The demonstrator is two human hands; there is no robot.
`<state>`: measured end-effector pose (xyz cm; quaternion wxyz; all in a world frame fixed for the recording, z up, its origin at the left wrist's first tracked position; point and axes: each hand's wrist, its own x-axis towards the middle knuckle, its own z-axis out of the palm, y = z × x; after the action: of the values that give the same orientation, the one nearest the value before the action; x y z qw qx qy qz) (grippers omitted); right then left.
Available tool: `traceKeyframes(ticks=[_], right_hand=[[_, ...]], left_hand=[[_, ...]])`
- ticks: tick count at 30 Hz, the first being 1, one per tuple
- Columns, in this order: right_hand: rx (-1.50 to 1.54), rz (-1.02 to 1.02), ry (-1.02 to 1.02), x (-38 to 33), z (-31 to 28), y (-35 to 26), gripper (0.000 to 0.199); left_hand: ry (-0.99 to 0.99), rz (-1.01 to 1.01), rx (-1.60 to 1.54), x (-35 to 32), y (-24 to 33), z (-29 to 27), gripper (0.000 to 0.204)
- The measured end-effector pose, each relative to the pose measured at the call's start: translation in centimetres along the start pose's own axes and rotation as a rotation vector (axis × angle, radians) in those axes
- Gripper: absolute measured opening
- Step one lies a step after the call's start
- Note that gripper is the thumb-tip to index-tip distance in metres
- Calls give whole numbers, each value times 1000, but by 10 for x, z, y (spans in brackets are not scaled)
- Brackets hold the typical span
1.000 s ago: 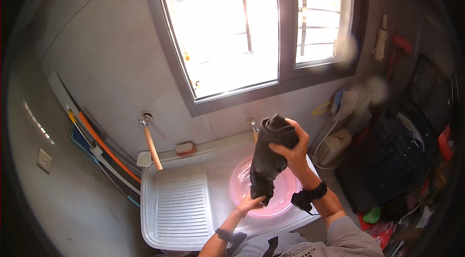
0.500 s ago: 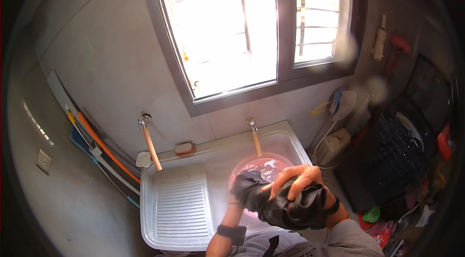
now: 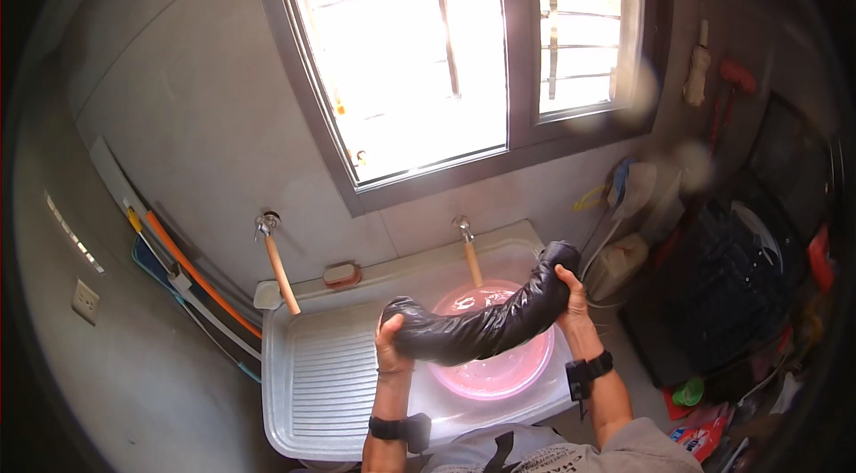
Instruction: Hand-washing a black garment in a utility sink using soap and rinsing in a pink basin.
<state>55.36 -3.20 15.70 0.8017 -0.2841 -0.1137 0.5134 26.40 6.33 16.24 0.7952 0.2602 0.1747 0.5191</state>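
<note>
A wet black cloth (image 3: 473, 333), gathered into a thick roll, hangs in a sagging curve above the pink basin (image 3: 486, 388). Its left end is gripped by my left hand (image 3: 390, 348), over the ribbed washboard side of the sink. At the higher right end, my right hand (image 3: 573, 296) is closed round the cloth, near the sink's right rim. Water glints in the basin behind the roll. What kind of garment the cloth is, I cannot tell.
The grey sink (image 3: 303, 448) has a ribbed washboard (image 3: 330, 384) on its left. Two taps with orange hoses, the left tap (image 3: 267, 223) and the right tap (image 3: 462, 228), stick out from the wall. A brush (image 3: 341, 275) lies on the back ledge. A black machine (image 3: 704, 295) stands at right.
My hands have moved apart, left hand leftward and right hand up and rightward. The bunched cloth is now stretched out into a long roll between them, uncovering more of the basin.
</note>
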Motion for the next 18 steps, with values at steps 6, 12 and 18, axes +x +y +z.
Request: traceKeyframes(ticks=[6,12,18], right_hand=[[82,295,56,48,-25,36,19],[-244,345,124,79,-33,56,19],[-455,263,17,67,17,51,25]], left_hand=[[-240,260,771,-15,5,51,38],[-574,310,1204,-23,-14,70,39],[-852,361,1324,-36,-36,74,35]])
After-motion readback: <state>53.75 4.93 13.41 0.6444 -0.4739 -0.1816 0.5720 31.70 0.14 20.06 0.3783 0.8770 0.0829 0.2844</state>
